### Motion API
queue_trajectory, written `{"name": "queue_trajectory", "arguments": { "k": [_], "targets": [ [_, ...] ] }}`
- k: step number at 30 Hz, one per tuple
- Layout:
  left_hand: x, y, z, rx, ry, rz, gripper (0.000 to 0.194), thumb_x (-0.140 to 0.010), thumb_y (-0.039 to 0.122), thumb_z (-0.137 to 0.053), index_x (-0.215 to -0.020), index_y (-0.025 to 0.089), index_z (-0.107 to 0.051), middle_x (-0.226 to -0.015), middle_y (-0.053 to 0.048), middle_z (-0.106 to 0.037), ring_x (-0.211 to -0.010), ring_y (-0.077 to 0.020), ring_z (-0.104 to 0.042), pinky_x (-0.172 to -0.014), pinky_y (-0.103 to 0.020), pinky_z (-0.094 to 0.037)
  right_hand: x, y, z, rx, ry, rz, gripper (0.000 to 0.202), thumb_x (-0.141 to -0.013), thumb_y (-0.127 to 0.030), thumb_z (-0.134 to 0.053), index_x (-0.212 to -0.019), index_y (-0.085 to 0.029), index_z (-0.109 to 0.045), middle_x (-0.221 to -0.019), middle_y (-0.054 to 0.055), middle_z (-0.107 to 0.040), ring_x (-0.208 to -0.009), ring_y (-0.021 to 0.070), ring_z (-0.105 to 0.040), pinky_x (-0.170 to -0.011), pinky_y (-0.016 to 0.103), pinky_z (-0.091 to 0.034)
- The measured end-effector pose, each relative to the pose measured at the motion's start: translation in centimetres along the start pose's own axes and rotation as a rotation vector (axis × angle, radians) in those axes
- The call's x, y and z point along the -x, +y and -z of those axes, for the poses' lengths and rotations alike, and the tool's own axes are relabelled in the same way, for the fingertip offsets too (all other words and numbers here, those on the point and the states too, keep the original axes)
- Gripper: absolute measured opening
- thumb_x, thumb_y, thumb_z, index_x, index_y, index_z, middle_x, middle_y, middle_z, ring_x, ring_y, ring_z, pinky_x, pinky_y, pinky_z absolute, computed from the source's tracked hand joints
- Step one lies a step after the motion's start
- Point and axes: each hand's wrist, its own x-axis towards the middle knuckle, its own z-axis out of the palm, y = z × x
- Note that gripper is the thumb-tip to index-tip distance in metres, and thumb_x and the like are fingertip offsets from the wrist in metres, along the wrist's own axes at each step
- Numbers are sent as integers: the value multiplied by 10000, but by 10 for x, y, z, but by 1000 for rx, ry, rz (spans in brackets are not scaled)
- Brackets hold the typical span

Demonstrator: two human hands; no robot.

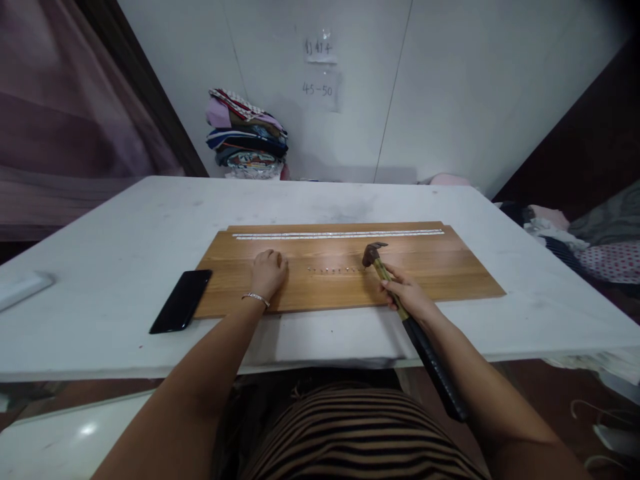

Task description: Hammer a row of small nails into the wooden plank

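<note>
A brown wooden board (450, 270) lies on the white table. Across its middle runs a row of several small nails (333, 271). My right hand (404, 290) grips a claw hammer (393, 293) near its upper handle, the head over the right end of the nail row. My left hand (269, 272) rests on the board left of the nails, fingers curled; whether it holds anything is hidden. Two thin white strips (337, 235) lie along the board's far edge.
A black phone (181, 301) overlaps the board's left edge. Folded cloths (247, 137) are stacked at the table's back. A white object (24, 289) sits at the far left. More fabric (555, 230) lies beyond the right edge. The white table (100, 267) surrounds the board.
</note>
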Motion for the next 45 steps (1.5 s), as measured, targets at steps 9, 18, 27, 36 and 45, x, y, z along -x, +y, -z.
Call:
{"name": "queue_trajectory", "arguments": {
  "k": [9,18,27,36,45],
  "targets": [
    [1,4,3,2,-7,7,300,-912,337,-400,-925,179,-656,-1112,-139,-659,-1104,-291,-573,-946,-417,-424,1,-1,1,-8,6,1,766,-693,-266,-662,-1429,-156,-479,-671,-47,-605,-422,79,-455,-372,207,-339],
    [1,2,3,6,-18,15,300,-912,349,-400,-946,190,-653,-1137,-134,-651,-1128,-291,-560,-949,-419,-416,0,1,-1,1,-8,-4,757,-702,-267,-664,-1431,-175,-483,-675,-48,-600,-424,75,-449,-373,204,-339],
    [2,4,4,5,-20,22,297,-909,339,-403,-945,198,-662,-1139,-134,-652,-1131,-289,-556,-951,-413,-416,1,-1,1,2,-10,10,781,-691,-273,-674,-1443,-187,-479,-675,-49,-609,-419,80,-454,-375,209,-343],
    [1,3,3,12,-21,23,302,-914,338,-410,-972,179,-660,-1196,-148,-643,-1159,-299,-554,-976,-423,-409,-2,4,0,7,-3,9,808,-676,-288,-671,-1444,-145,-466,-660,-49,-606,-411,82,-450,-364,211,-334],
    [1,2,1,3,-12,14,317,-915,346,-401,-990,186,-663,-1178,-141,-645,-1157,-291,-552,-971,-419,-411,1,-2,1,18,-18,21,793,-683,-299,-670,-1444,-187,-476,-684,-52,-607,-419,71,-453,-370,201,-347]
  ]
}}
